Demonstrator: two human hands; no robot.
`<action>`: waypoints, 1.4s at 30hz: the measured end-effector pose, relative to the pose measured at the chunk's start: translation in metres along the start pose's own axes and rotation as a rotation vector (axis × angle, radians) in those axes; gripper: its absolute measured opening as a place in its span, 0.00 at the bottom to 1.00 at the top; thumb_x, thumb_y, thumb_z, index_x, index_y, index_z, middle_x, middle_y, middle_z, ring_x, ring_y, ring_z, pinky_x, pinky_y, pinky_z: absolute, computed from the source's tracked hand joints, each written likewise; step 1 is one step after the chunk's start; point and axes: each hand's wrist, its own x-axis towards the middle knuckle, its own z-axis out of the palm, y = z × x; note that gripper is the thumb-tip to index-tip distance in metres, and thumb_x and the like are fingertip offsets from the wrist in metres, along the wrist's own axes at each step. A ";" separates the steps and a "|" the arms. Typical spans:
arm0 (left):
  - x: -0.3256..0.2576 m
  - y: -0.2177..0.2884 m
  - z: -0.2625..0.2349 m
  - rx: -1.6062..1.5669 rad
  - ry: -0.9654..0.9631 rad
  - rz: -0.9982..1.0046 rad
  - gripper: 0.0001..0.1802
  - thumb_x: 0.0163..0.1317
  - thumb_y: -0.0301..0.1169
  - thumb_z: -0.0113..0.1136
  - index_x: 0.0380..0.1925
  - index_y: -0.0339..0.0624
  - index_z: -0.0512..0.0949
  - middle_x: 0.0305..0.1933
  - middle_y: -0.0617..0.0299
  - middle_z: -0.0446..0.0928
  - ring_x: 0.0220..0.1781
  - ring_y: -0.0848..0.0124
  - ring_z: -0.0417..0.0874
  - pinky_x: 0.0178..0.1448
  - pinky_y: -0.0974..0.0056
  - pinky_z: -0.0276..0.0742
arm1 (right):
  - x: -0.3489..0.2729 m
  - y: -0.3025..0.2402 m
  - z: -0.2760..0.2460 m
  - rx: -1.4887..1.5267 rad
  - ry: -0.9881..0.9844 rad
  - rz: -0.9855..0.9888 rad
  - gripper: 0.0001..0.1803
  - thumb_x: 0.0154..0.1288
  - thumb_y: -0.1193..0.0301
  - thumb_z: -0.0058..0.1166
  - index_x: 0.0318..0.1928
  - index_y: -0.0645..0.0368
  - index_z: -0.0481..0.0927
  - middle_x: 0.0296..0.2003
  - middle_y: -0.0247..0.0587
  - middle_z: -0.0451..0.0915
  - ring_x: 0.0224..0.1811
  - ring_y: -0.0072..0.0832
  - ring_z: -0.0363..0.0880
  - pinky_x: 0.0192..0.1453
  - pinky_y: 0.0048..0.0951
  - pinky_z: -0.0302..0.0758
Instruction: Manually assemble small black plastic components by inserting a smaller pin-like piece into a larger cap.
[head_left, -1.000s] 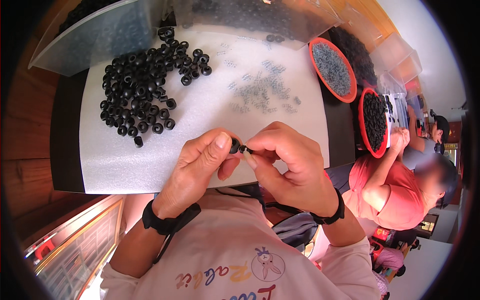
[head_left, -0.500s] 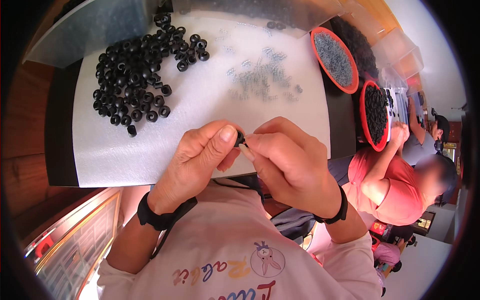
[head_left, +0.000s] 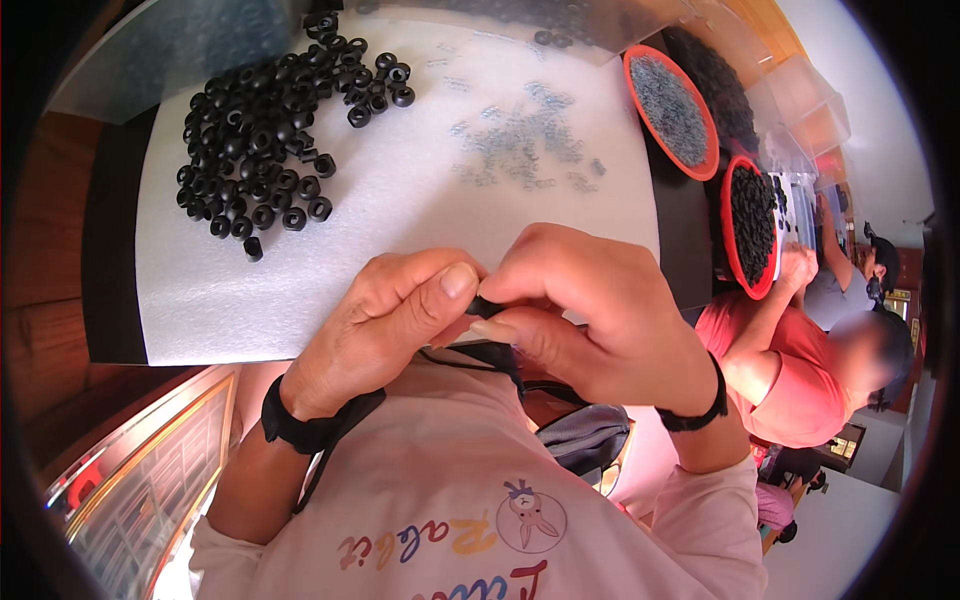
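Note:
Above the near edge of the white foam sheet [head_left: 400, 220], both hands meet at one small black plastic piece [head_left: 486, 307]. My left hand [head_left: 390, 320] is closed on it, thumb on top. From the other side, my right hand [head_left: 600, 315] pinches it between thumb and forefinger. Fingers cover most of the piece, so its shape is hard to make out. A pile of round black plastic beads with wide holes [head_left: 250, 135] lies at the left of the sheet. Small, thin metal springs [head_left: 525, 145] are scattered right of the pile.
An orange-rimmed bowl of springs [head_left: 672, 110] and a red bowl of black pieces [head_left: 750, 225] stand at the right. Clear plastic bins [head_left: 180, 60] line the back. Beyond the red bowl, a person in a red shirt [head_left: 780, 375] sits working.
My right hand has turned and its wrist has swung outward, with thumb and forefinger now over the black piece. My left hand stays closed and has barely shifted.

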 end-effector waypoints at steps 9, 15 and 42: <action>0.000 0.003 0.002 -0.070 0.051 -0.047 0.23 0.74 0.46 0.43 0.31 0.37 0.76 0.22 0.72 0.63 0.25 0.81 0.59 0.30 0.73 0.56 | -0.010 0.015 0.013 -0.022 0.113 -0.134 0.13 0.56 0.81 0.63 0.42 0.61 0.76 0.32 0.42 0.78 0.25 0.29 0.77 0.27 0.22 0.71; 0.001 0.004 0.005 -0.016 0.099 0.007 0.23 0.74 0.45 0.43 0.31 0.37 0.76 0.21 0.71 0.63 0.25 0.81 0.59 0.29 0.73 0.57 | -0.015 0.014 0.016 -0.081 0.233 -0.144 0.14 0.55 0.84 0.61 0.43 0.61 0.77 0.32 0.46 0.79 0.27 0.31 0.79 0.27 0.24 0.73; 0.002 0.006 0.003 0.075 0.031 -0.016 0.23 0.74 0.44 0.44 0.32 0.35 0.75 0.22 0.71 0.63 0.27 0.80 0.61 0.32 0.72 0.61 | -0.017 0.014 0.016 -0.142 0.154 -0.154 0.18 0.48 0.88 0.60 0.41 0.62 0.75 0.32 0.44 0.76 0.23 0.31 0.76 0.23 0.25 0.72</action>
